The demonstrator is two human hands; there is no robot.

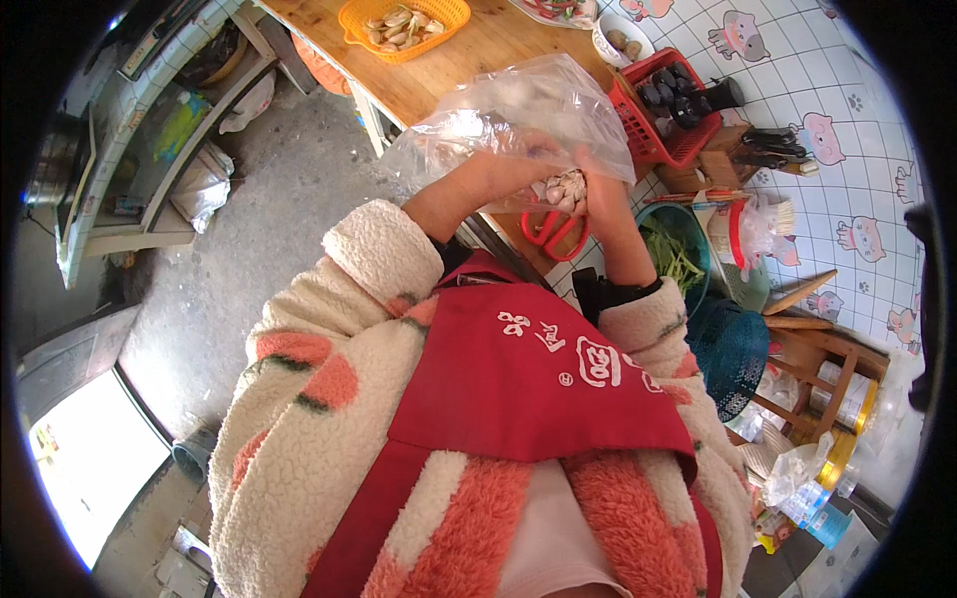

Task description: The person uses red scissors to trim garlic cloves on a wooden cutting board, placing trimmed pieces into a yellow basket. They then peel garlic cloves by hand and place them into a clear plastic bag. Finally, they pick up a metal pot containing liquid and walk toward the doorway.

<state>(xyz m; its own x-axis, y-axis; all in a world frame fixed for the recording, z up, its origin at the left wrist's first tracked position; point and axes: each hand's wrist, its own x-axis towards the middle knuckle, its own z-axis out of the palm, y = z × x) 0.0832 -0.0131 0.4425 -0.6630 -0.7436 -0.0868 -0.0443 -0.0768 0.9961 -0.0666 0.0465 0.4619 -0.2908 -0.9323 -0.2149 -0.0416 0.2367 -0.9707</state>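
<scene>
A clear plastic bag (523,93) billows over the wooden table edge in front of me. My left hand (534,142) comes in from the left and lies against the bag, its fingers mostly hidden by the film. On the other side my right hand (594,161) is also partly covered by the bag, close to my left. Between my wrists shows a cluster of garlic (566,190); whether it is in the bag or on the table I cannot tell. Just below the garlic, the red handles of scissors (555,233) rest on the table.
A yellow plastic basket (348,34) of garlic cloves stands on the wooden table (321,19). Along the tiled wall are a white bowl (613,56), a red basket (650,131) of black-capped jars, a knife block (718,161), a basket of leafy greens (669,247) and a blue colander (725,359).
</scene>
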